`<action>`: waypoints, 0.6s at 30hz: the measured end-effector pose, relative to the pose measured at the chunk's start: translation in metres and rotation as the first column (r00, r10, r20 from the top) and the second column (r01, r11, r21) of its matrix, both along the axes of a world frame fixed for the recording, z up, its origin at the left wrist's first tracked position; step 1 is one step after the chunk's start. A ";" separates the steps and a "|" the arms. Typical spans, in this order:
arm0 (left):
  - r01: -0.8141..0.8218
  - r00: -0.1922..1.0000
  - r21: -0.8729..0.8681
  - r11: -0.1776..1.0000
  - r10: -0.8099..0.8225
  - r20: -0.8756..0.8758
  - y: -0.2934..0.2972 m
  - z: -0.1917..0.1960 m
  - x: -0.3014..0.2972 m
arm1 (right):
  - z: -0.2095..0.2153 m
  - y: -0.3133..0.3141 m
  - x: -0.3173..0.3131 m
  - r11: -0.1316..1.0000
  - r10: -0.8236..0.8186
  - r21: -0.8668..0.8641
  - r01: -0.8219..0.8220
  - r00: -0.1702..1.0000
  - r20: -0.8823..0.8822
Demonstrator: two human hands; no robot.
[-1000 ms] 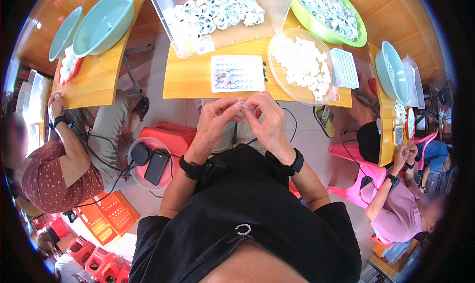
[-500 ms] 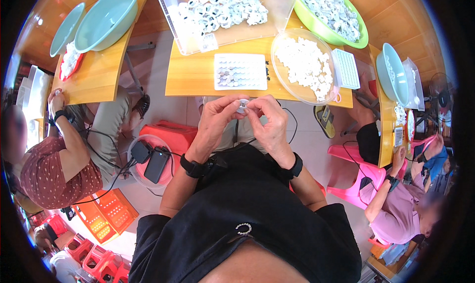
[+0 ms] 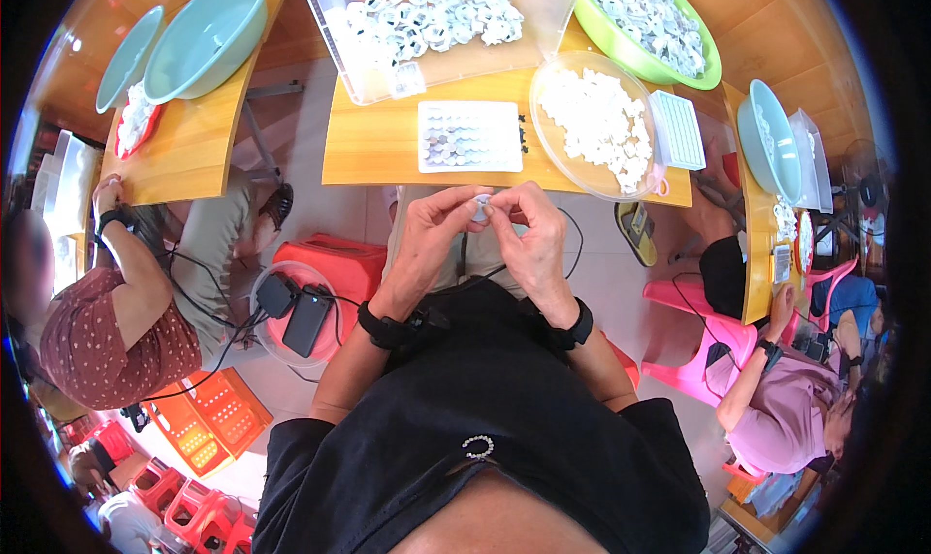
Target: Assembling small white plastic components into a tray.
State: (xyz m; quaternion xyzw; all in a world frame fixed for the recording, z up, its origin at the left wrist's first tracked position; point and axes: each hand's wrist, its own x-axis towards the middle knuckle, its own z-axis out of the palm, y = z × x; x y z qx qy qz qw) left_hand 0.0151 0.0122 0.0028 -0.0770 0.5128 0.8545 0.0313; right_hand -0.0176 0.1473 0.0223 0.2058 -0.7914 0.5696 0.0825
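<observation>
Just off the table's front edge, my left hand [image 3: 433, 226] and my right hand [image 3: 527, 232] pinch one small round white plastic part [image 3: 481, 208] between their fingertips. Its details are too small to make out. Straight ahead on the table lies a white tray [image 3: 495, 139] with rows of slots, partly filled with small round grey-silver pieces [image 3: 448, 149]. To its right stands a clear round tub [image 3: 546, 147] of small white plastic pieces [image 3: 596, 118]. Behind the tray is a clear plastic box [image 3: 354, 79] heaped with white round parts with dark openings [image 3: 436, 16].
At the back right a green basin [image 3: 713, 64] holds many grey-white parts. A pale green gridded tray [image 3: 681, 132] and pink scissors [image 3: 662, 181] lie beside the tub. Co-workers sit left [image 3: 126, 331] and right [image 3: 776, 409]. A bucket [image 3: 267, 336] with black devices and cables stands left.
The round part has turned between my fingertips and now shows a flatter, paler face. My hands stay nearly in place. The co-worker on the right has lowered a raised hand.
</observation>
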 end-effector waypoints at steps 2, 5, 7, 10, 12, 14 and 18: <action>0.019 1.000 -0.046 0.999 -0.020 -0.019 -0.001 -0.001 -0.001 | 0.000 -0.001 0.001 0.999 -0.027 -0.043 0.031 0.996 0.090; 0.023 0.999 -0.084 0.996 -0.026 -0.025 -0.002 0.000 -0.003 | -0.006 -0.001 -0.002 0.983 -0.009 -0.173 0.058 0.963 0.270; 0.014 1.000 -0.075 0.997 -0.015 -0.010 -0.002 0.002 -0.004 | -0.010 0.000 -0.003 0.978 0.021 -0.206 0.045 0.951 0.308; -0.042 0.999 -0.138 0.990 0.043 0.008 0.002 0.004 -0.005 | -0.010 0.004 -0.005 0.962 0.081 -0.271 0.030 0.918 0.388; -0.106 0.994 -0.268 0.958 0.090 -0.069 0.006 0.006 -0.006 | -0.008 0.006 -0.006 0.953 0.109 -0.302 0.030 0.896 0.431; -0.112 0.992 -0.276 0.955 0.093 -0.081 0.009 0.008 -0.007 | -0.006 0.008 -0.008 0.945 0.152 -0.324 0.032 0.837 0.526; -0.097 0.993 -0.320 0.943 0.070 -0.095 0.010 0.012 -0.007 | -0.005 0.011 -0.009 0.947 0.153 -0.319 0.033 0.828 0.539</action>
